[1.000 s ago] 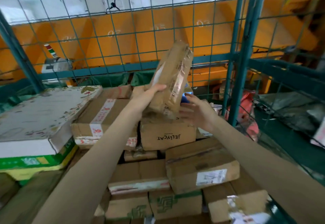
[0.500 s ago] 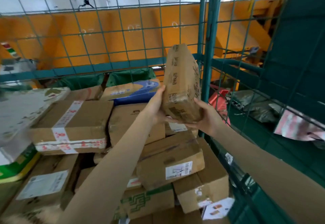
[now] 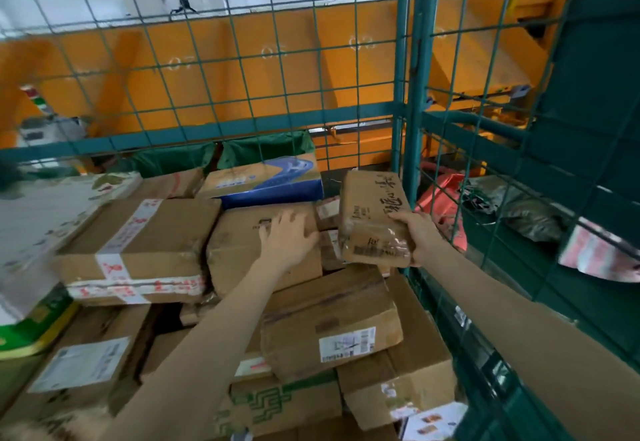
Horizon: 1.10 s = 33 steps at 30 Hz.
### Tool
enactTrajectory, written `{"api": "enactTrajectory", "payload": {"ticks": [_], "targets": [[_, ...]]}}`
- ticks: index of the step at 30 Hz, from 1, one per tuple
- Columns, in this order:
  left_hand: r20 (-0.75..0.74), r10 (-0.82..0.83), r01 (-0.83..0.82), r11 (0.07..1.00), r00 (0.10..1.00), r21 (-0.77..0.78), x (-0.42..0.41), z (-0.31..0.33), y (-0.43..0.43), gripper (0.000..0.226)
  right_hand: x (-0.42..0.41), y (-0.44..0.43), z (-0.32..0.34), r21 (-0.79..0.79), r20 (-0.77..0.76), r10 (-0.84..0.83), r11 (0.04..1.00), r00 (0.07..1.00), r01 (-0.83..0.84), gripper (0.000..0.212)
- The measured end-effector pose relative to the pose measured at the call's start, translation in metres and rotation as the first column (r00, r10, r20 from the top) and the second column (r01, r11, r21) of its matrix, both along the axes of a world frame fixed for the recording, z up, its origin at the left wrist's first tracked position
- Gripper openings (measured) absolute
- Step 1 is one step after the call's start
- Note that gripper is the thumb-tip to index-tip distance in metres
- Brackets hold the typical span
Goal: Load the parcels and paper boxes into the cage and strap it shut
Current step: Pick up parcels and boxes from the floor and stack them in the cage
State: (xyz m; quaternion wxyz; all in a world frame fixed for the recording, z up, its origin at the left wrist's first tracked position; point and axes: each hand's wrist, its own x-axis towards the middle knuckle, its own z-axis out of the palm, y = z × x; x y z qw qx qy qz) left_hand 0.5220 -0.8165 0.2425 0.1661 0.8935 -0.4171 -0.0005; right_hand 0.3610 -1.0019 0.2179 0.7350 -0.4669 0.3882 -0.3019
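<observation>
Item: small taped parcel [image 3: 372, 219], brown, handwriting on the top face. Half a second ago it was held upright and high between both hands. It is now lowered and laid over near-flat, gripped at its near end by the right hand [image 3: 422, 238] alone, fingers curled round it. The left hand [image 3: 287, 238] has been taken off it and is spread open, palm down, on the plain brown carton [image 3: 242, 250] just beside. The parcel is held at the back right corner of the cage [image 3: 412, 101], close by the corner post; whether it already rests on the boxes beneath cannot be told. Placement is judged nearly done, strapping not yet begun. Contents of cage, piled close: carton with red-printed tape [image 3: 138, 246], blue-and-white box [image 3: 266, 182], labelled carton [image 3: 332, 319], green-patterned carton [image 3: 277, 402], white flowered box [image 3: 52, 212]. No strap is seen.
</observation>
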Motion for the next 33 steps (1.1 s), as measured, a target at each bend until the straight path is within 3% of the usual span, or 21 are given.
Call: {"api": "enactTrajectory", "payload": {"ticks": [2,4,10,15,21,25,29,33], "targets": [[0.007,-0.012,0.011,0.991,1.000,0.136,0.013,-0.015,0.011,0.053,0.009,-0.010,-0.008,-0.023,-0.054,-0.004,1.000,0.999,0.003,0.081],[0.045,-0.031,0.023,0.986,0.999,0.163,0.019,-0.029,0.019,0.055,0.025,-0.030,-0.027,-0.057,-0.075,-0.018,0.998,0.997,0.014,0.092],[0.133,-0.010,-0.001,0.997,0.991,0.083,0.018,-0.044,0.021,0.054,0.059,-0.022,-0.019,-0.154,-0.139,-0.035,0.988,0.990,0.014,0.052],[0.127,-0.011,0.001,0.997,0.992,0.078,0.020,-0.046,0.021,0.052,0.078,-0.019,-0.031,-0.236,-0.227,0.047,0.966,0.973,-0.102,0.053],[0.153,0.001,-0.010,0.998,0.988,0.058,0.019,-0.047,0.016,0.050,0.075,-0.038,-0.043,-0.160,-0.191,0.200,0.960,0.961,-0.231,0.037],[0.164,0.013,-0.020,0.999,0.986,0.046,0.020,-0.050,0.016,0.050,0.064,-0.034,-0.041,-0.144,-0.230,0.309,0.927,0.923,-0.346,0.060],[0.181,0.061,-0.052,0.997,0.981,-0.054,0.014,-0.049,0.016,0.046,0.049,-0.029,-0.041,-0.155,-0.274,0.271,0.934,0.923,-0.321,0.050],[0.169,0.097,-0.068,0.983,0.981,-0.169,0.000,-0.043,0.019,0.042,0.032,-0.014,-0.038,-0.299,-0.310,0.139,0.925,0.940,-0.235,0.051]]}}
